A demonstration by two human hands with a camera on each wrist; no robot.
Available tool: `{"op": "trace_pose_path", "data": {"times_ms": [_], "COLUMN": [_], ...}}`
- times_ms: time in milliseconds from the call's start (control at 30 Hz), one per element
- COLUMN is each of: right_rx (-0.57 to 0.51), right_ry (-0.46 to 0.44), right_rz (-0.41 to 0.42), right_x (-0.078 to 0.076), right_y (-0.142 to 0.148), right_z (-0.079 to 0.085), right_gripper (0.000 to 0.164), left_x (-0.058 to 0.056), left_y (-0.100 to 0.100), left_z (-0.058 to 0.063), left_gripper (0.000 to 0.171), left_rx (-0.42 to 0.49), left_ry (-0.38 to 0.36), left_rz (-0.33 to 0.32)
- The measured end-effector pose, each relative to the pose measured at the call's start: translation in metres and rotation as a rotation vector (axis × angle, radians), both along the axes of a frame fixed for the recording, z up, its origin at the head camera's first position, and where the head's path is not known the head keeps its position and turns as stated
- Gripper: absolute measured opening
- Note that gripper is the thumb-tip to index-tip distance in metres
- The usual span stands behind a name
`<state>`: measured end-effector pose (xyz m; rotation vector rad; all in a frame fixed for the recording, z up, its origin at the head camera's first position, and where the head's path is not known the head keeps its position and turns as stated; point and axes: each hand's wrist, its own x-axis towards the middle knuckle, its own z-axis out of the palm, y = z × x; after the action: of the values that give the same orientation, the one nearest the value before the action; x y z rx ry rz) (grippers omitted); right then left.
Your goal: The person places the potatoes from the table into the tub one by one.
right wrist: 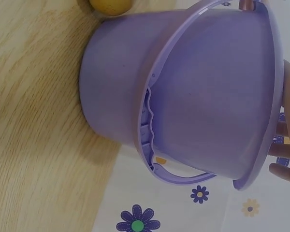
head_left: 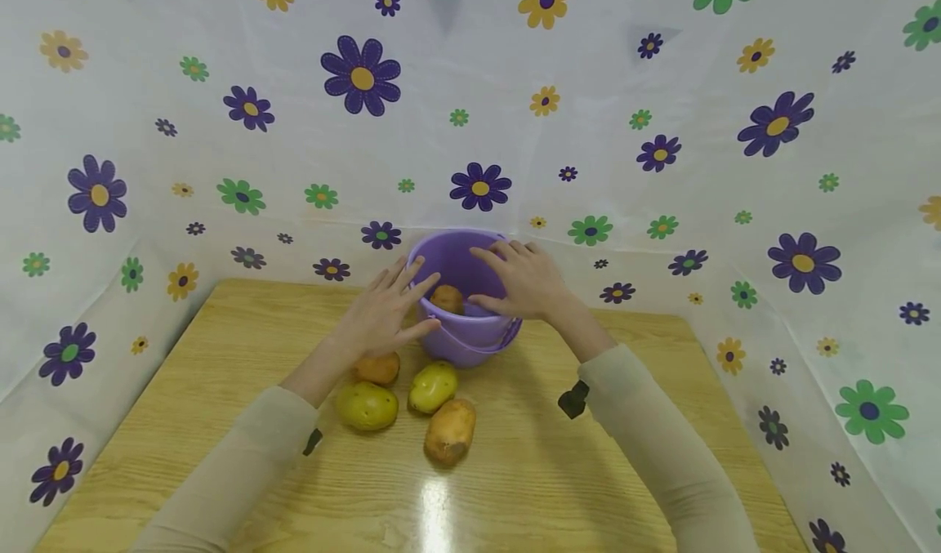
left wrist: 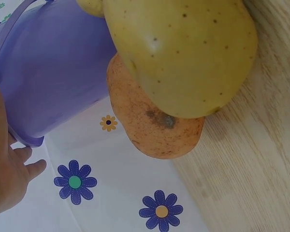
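We are looking into a makeshift tabletop booth: creased white flower-printed sheeting (head_left: 283,153) is enclosing the back and both sides of a wood-grain table (head_left: 547,475). The sheeting is hiding the wider room, so we are not managing to tell whether a home, a lab or an office is surrounding it.

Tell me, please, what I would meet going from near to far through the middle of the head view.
Frontmost brown oval potato, rightmost yellow-green oval potato, purple plastic bucket, white flower-printed sheet.
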<state>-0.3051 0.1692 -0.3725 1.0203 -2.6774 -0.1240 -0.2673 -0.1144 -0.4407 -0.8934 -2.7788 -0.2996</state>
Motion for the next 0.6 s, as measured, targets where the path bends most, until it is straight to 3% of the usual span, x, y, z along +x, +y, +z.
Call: {"op": "trace_pose_path", "data": {"times_ms": [367,600], "right_rx": [-0.004,0.008], "right_ry": [0.020,0.131], "right_rz": [0.029,0.114], "right_x": [0.011,0.022], "right_y": [0.008,0.011], "right_z": [-0.002,-0.005], "right_gripper": [0.083,0.085], "left_x": [0.000,0.001], "left_y": [0.001,0.000], "left_z": [0.000,0.000], "left_gripper": [0.078,0.078], "left_rx": [0.011,0.004], "left_ry": [0.011,0.013], "left_rz": [-0.007,-0.004]}}
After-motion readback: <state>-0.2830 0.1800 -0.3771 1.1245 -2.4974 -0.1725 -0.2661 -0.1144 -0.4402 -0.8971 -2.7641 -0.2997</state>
